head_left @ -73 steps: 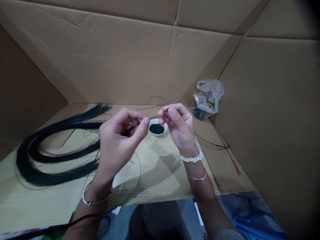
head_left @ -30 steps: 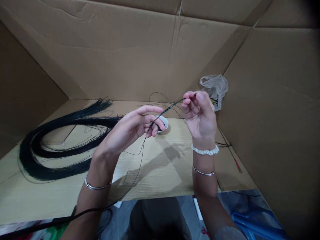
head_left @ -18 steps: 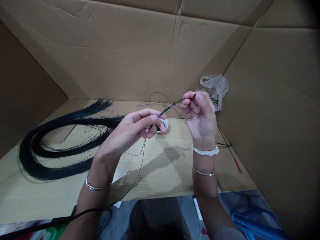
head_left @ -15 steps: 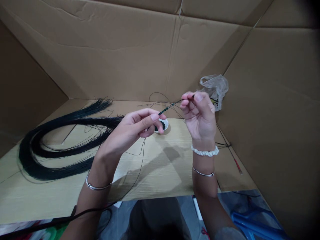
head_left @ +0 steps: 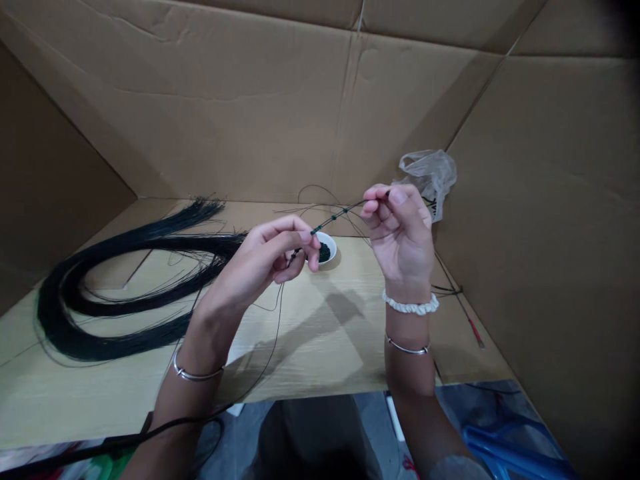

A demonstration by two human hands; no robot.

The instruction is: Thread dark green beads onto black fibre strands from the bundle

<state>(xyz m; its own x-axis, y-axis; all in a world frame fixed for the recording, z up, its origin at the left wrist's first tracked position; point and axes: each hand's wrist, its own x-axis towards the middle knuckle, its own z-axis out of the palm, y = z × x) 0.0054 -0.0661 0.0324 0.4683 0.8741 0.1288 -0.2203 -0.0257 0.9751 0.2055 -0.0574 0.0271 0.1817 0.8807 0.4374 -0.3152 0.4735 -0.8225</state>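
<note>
A thin dark cord strung with small green beads (head_left: pixel 334 218) runs taut and slanting between my two hands, above the table. My left hand (head_left: pixel 277 250) is closed on its lower part, thumb against fingers, and the cord's loose tail hangs below toward the table's front edge. Higher and to the right, my right hand (head_left: pixel 400 223) pinches the cord's upper end between thumb and fingertips. Just behind my left fingers stands a small white bowl (head_left: pixel 330 256) holding dark green beads (head_left: pixel 324 252), partly hidden by those fingers.
A thick bundle of dark cords (head_left: pixel 55 313) lies curved on the table's left. At the back right sits a crumpled clear plastic bag (head_left: pixel 433 175). A red-tipped tool (head_left: pixel 475 330) lies along the right cardboard wall (head_left: pixel 550 200). Cardboard also encloses the back and left.
My left hand has slid slightly left and down along the cord. The beads between my hands are more spread out, and more of the bowl shows. My right hand has hardly moved.
</note>
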